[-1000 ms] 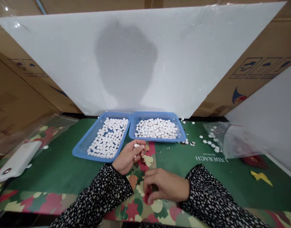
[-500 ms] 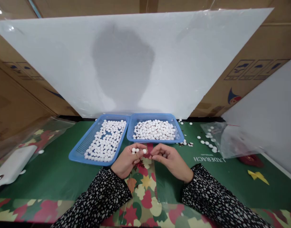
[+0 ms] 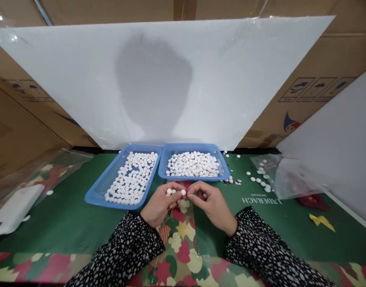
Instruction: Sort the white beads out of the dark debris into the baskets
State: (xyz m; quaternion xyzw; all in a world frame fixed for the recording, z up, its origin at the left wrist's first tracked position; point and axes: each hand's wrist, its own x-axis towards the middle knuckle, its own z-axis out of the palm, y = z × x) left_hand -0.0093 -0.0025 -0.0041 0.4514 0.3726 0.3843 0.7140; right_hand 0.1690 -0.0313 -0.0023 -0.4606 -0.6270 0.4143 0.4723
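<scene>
Small white round balls (image 3: 169, 191) lie in my left hand (image 3: 160, 202), whose thumb and forefinger pinch one white ball (image 3: 183, 192) at the tips. My right hand (image 3: 212, 203) is closed in a pinch, its fingertips meeting that ball from the right. Another white ball (image 3: 205, 195) shows within the curled fingers of my right hand. Just beyond the hands stand two blue mesh baskets side by side. The left basket (image 3: 93, 196) holds a loose layer of white balls; in the right basket (image 3: 226, 172) they are piled more thickly.
More white balls (image 3: 262, 183) are scattered on the green covering (image 3: 278, 231) at the right, by a clear plastic bag (image 3: 299, 177). A yellow scrap (image 3: 321, 221) lies nearer. At left rests a white handled object (image 3: 17, 211). A white panel (image 3: 219, 79) leans behind.
My right hand has moved slightly left, so its fingertips now meet the ball held in my left fingertips. The whole view has shifted a little.
</scene>
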